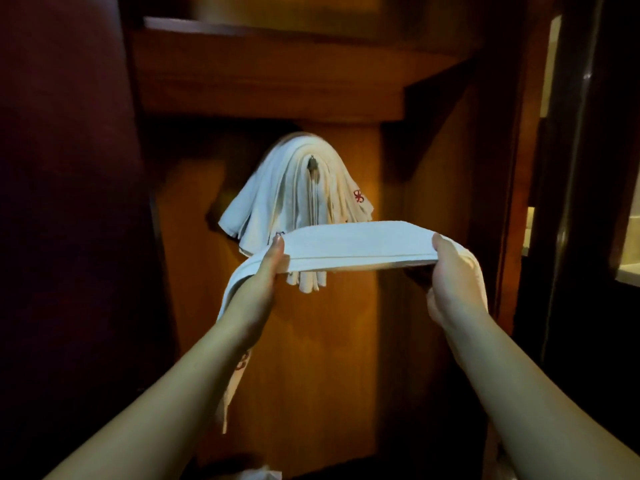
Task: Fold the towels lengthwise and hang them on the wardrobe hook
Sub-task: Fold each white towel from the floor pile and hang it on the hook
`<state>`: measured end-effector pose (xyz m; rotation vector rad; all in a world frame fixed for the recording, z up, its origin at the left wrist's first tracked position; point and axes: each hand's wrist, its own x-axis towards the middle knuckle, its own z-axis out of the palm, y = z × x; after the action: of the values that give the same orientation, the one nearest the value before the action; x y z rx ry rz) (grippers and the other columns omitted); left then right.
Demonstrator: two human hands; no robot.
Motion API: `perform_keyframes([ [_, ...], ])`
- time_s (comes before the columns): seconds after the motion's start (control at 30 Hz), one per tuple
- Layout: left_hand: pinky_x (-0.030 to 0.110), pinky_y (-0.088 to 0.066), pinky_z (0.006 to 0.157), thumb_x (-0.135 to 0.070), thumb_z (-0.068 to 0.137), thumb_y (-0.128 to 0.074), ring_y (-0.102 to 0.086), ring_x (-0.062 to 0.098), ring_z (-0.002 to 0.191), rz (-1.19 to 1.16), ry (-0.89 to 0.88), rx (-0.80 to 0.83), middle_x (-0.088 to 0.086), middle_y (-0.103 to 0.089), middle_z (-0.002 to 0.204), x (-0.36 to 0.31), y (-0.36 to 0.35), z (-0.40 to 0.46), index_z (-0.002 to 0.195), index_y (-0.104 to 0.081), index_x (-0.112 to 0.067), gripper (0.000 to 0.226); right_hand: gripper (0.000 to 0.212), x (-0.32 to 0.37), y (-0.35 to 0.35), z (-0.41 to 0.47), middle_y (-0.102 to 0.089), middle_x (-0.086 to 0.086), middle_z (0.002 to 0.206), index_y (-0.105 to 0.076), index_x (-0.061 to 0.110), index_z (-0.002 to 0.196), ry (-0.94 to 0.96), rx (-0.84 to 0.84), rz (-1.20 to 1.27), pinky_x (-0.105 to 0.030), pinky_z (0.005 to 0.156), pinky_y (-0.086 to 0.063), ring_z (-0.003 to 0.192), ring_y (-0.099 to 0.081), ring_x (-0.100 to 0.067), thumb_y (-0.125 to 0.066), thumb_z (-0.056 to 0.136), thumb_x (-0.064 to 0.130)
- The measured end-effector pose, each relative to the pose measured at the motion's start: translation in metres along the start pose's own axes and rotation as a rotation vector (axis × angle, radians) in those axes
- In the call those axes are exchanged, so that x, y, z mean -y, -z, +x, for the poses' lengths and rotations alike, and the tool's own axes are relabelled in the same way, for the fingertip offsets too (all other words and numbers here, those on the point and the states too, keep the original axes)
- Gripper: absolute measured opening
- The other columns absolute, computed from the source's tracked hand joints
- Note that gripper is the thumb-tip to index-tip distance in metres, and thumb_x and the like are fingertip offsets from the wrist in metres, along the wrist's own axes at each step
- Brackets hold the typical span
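A white towel (356,242), folded into a long narrow strip, is stretched level between my hands just below the hook. My left hand (258,289) grips its left part, thumb on top, and the loose end hangs down behind my forearm. My right hand (453,282) grips the right part, with the end draped over the back of the hand. Several white towels (277,188) with red embroidery hang over a small dark hook (312,164) on the wooden wardrobe panel (304,341). The held strip covers their lower ends.
A wooden shelf (270,77) juts out above the hook. A dark wardrobe side (62,202) stands at the left and a dark door frame (571,168) at the right. Something white (259,474) lies at the bottom edge.
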<state>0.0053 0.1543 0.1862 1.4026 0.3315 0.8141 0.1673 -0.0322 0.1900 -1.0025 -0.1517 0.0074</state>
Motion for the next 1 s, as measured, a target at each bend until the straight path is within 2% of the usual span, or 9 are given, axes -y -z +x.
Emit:
perform_keyframes([
  [0.13, 0.048, -0.035, 0.117, -0.062, 0.069, -0.061, -0.060, 0.024, 0.123, -0.107, -0.099, -0.034, 0.007, -0.067, 0.126, -0.010, -0.010, 0.037, 0.113, -0.063, -0.022, 0.059, 0.015, 0.000, -0.030, 0.056, -0.073, 0.013, 0.067, -0.059, 0.024, 0.097, 0.002, 0.062, -0.019, -0.033, 0.090, -0.052, 0.069, -0.071, 0.002, -0.060, 0.098, 0.040],
  [0.27, 0.043, -0.048, 0.102, -0.073, 0.076, -0.057, -0.070, 0.022, 0.110, -0.037, -0.209, 0.024, 0.006, -0.075, 0.112, -0.018, -0.009, 0.079, 0.118, -0.066, -0.019, 0.069, 0.017, 0.003, -0.062, 0.105, -0.066, 0.023, 0.055, -0.053, 0.029, 0.088, 0.036, 0.157, 0.010, -0.016, 0.054, -0.049, 0.054, -0.064, 0.010, -0.057, 0.100, 0.040],
  [0.4, 0.037, -0.053, 0.088, -0.082, 0.072, -0.060, -0.072, 0.021, 0.105, 0.022, -0.254, 0.059, 0.008, -0.076, 0.111, -0.041, -0.003, 0.132, 0.117, -0.072, -0.021, 0.077, 0.017, 0.008, -0.100, 0.144, -0.071, 0.021, 0.064, -0.055, 0.031, 0.091, 0.055, 0.288, -0.036, -0.022, 0.065, -0.051, 0.063, -0.070, 0.005, -0.053, 0.100, 0.045],
  [0.53, 0.030, -0.050, 0.087, -0.085, 0.063, -0.065, -0.071, 0.012, 0.106, 0.055, -0.296, 0.107, 0.002, -0.076, 0.112, -0.072, -0.002, 0.190, 0.100, -0.079, -0.036, 0.063, 0.025, 0.018, -0.142, 0.181, -0.075, 0.011, 0.070, -0.059, 0.027, 0.097, 0.072, 0.359, -0.063, -0.024, 0.053, -0.056, 0.066, -0.074, -0.008, -0.055, 0.096, 0.052],
  [0.6, 0.027, -0.051, 0.089, -0.085, 0.064, -0.063, -0.071, 0.004, 0.102, 0.064, -0.327, 0.047, -0.004, -0.077, 0.107, -0.085, -0.003, 0.219, 0.093, -0.080, -0.038, 0.059, 0.034, 0.023, -0.164, 0.197, -0.078, 0.004, 0.077, -0.062, 0.024, 0.107, 0.103, 0.383, -0.098, -0.026, 0.057, -0.059, 0.071, -0.076, -0.014, -0.054, 0.095, 0.055],
  [0.7, 0.016, -0.057, 0.065, -0.074, 0.079, -0.059, -0.075, 0.007, 0.087, 0.038, -0.381, 0.056, 0.000, -0.079, 0.090, -0.100, -0.003, 0.254, 0.077, -0.082, -0.033, 0.047, 0.058, 0.028, -0.198, 0.220, -0.072, -0.002, 0.119, -0.057, 0.026, 0.133, 0.154, 0.373, -0.188, -0.046, 0.102, -0.052, 0.110, -0.068, -0.024, -0.051, 0.090, 0.065],
  [0.77, 0.014, -0.054, 0.057, -0.072, 0.085, -0.054, -0.075, 0.008, 0.080, 0.027, -0.397, 0.061, 0.000, -0.079, 0.083, -0.108, -0.001, 0.280, 0.069, -0.081, -0.032, 0.051, 0.055, 0.032, -0.219, 0.236, -0.067, -0.003, 0.123, -0.057, 0.025, 0.131, 0.191, 0.361, -0.215, -0.049, 0.108, -0.045, 0.115, -0.062, -0.026, -0.049, 0.093, 0.064],
  [0.87, 0.021, -0.057, 0.071, -0.082, 0.087, -0.035, -0.075, 0.015, 0.094, 0.070, -0.379, 0.107, 0.009, -0.078, 0.101, -0.119, 0.000, 0.317, 0.088, -0.083, -0.018, 0.080, 0.050, 0.036, -0.248, 0.262, -0.068, -0.005, 0.119, -0.060, 0.019, 0.124, 0.240, 0.382, -0.255, -0.047, 0.104, -0.048, 0.108, -0.064, -0.022, -0.049, 0.097, 0.060],
  [1.0, 0.027, -0.046, 0.097, -0.086, 0.086, -0.014, -0.062, 0.017, 0.120, 0.172, -0.271, 0.201, 0.009, -0.063, 0.134, -0.128, 0.007, 0.365, 0.138, -0.055, -0.010, 0.101, 0.056, 0.037, -0.278, 0.300, -0.065, -0.006, 0.099, -0.062, 0.017, 0.120, 0.185, 0.439, -0.293, -0.042, 0.097, -0.047, 0.090, -0.062, -0.023, -0.046, 0.096, 0.066],
])
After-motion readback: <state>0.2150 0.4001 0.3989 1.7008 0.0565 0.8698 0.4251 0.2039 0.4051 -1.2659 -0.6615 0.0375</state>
